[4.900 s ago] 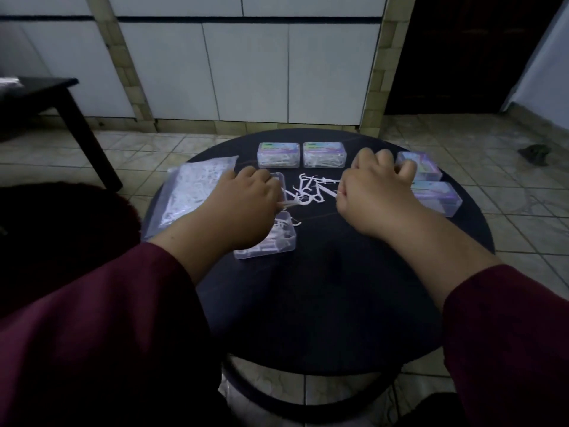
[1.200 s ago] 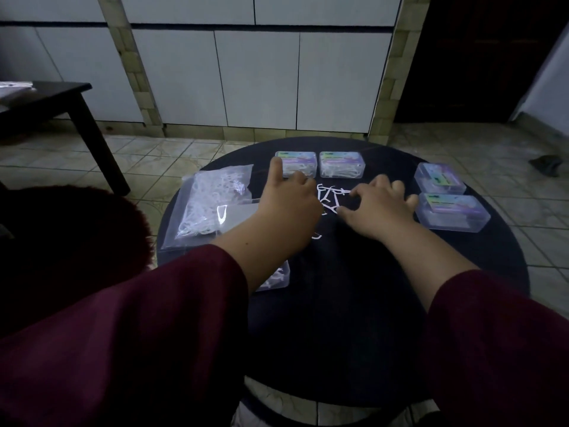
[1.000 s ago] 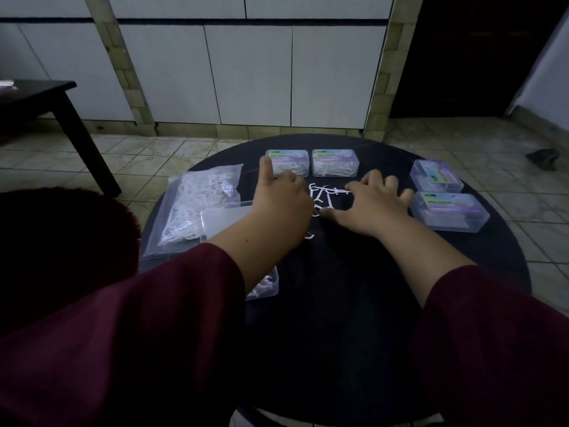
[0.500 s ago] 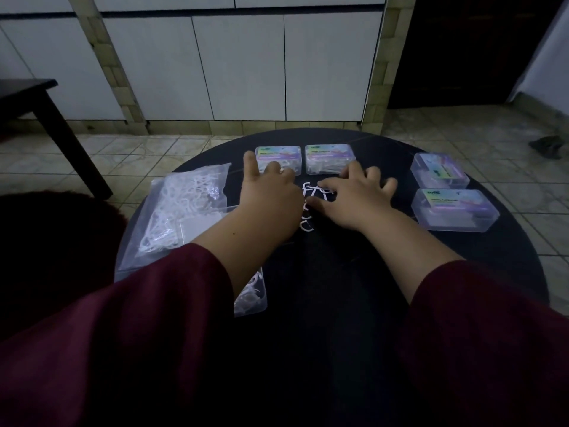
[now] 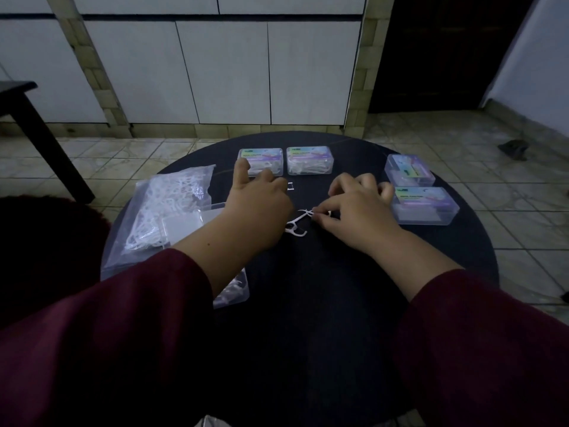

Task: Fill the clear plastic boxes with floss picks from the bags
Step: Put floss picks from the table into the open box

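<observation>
You are gathering loose floss picks off the table: your right hand pinches some, your left hand rests loosely open. Next, carry them to the open box.

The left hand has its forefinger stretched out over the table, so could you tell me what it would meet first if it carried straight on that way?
Most likely the closed box at the far side of the table: the left hand points at it, though depth is unclear.
</observation>
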